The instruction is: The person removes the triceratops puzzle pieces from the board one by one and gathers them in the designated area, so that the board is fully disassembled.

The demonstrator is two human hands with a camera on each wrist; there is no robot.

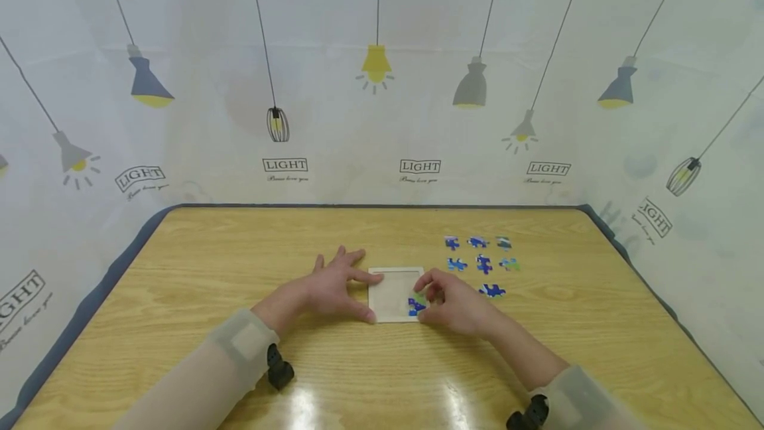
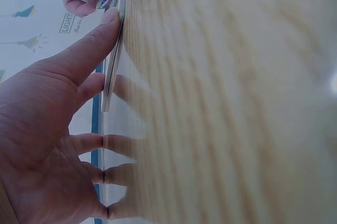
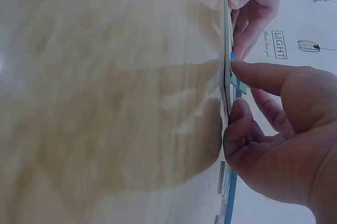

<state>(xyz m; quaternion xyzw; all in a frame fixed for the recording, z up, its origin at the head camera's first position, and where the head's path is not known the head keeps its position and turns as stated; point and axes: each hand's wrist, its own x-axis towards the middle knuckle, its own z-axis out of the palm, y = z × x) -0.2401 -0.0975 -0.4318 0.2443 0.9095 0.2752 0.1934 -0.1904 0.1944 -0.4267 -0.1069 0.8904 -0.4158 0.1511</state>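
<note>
A shallow, pale wooden puzzle tray [image 1: 390, 294] lies flat on the table in front of me. My left hand [image 1: 334, 287] rests at its left side with fingers spread, thumb at the near left corner and index fingertip on the left rim. Over the tray's near right corner, my right hand [image 1: 456, 304] pinches a blue and green jigsaw piece [image 1: 416, 306] between thumb and fingers. In the right wrist view, a green part of the piece [image 3: 239, 86] sticks up at a tilt beside the thumb. The fingers hide some of it.
Several loose jigsaw pieces [image 1: 483, 264] lie in rough rows to the right of the tray, the nearest piece [image 1: 492, 290] just beyond my right hand. The wood-grain table [image 1: 239, 237] ends at a white curtain [image 1: 334, 105] printed with lamps.
</note>
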